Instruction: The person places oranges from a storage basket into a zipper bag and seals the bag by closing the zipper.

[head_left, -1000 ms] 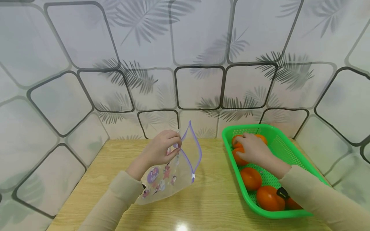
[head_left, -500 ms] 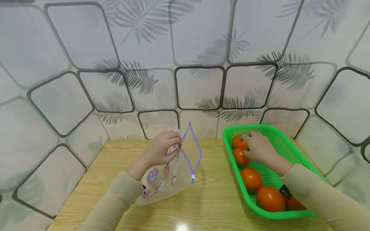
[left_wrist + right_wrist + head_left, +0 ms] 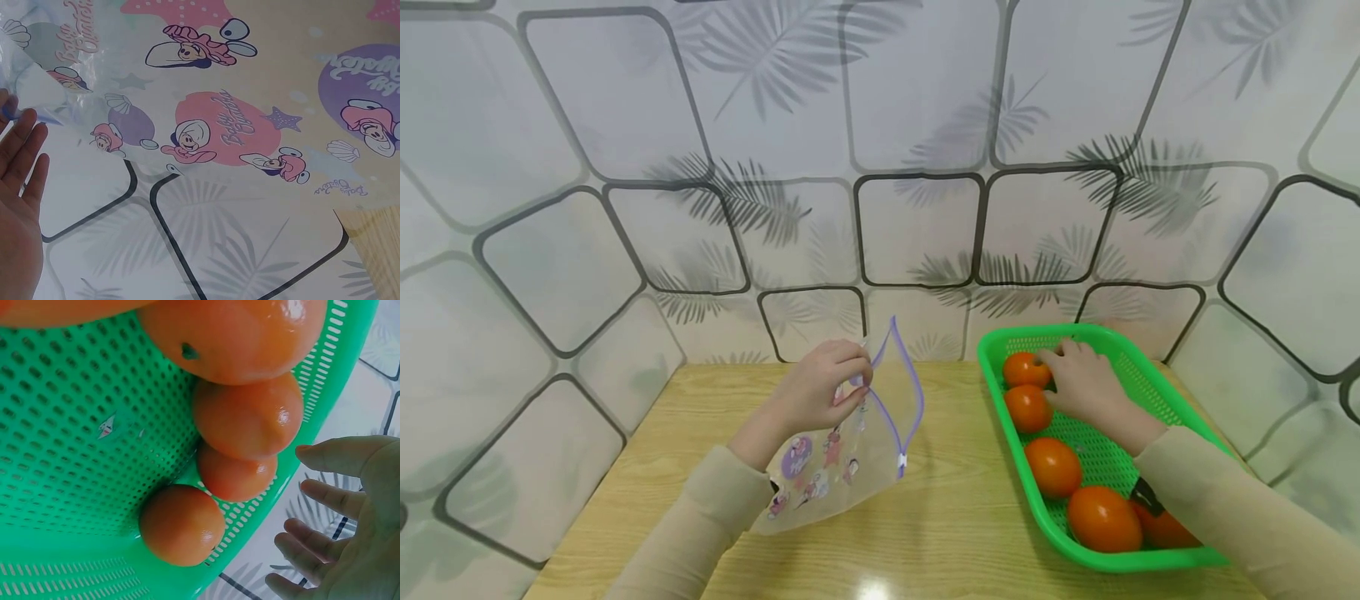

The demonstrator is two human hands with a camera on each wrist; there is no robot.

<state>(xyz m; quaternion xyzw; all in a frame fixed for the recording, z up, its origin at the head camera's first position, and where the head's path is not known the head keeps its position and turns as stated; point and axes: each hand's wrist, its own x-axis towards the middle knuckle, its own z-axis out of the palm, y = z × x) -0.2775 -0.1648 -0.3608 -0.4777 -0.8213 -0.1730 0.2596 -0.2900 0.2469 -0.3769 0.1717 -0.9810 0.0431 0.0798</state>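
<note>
My left hand (image 3: 816, 387) pinches the rim of a clear printed zip bag (image 3: 831, 492), whose purple-edged mouth gapes toward the right. Pink and purple cartoon prints cover the bag (image 3: 294, 75) in the left wrist view, with my left hand's fingers (image 3: 28, 134) at its edge. Above the green basket (image 3: 1037, 508), my right hand (image 3: 1086, 387) hovers beside the two far orange-red fruits (image 3: 1027, 370) on the basket's left side. The right wrist view shows that hand (image 3: 356, 519) with its fingers apart and nothing held, and several fruits (image 3: 181, 525) in the basket.
More orange-red fruits (image 3: 1103, 518) lie in the near part of the basket, partly behind my right sleeve (image 3: 1240, 517). A wooden table (image 3: 947, 533) is under the basket and bag. Patterned panels (image 3: 917, 225) rise behind and at both sides.
My right hand has moved a little to the right, off the fruits on the basket's left side, leaving them more exposed. My left hand and the bag have stayed in place.
</note>
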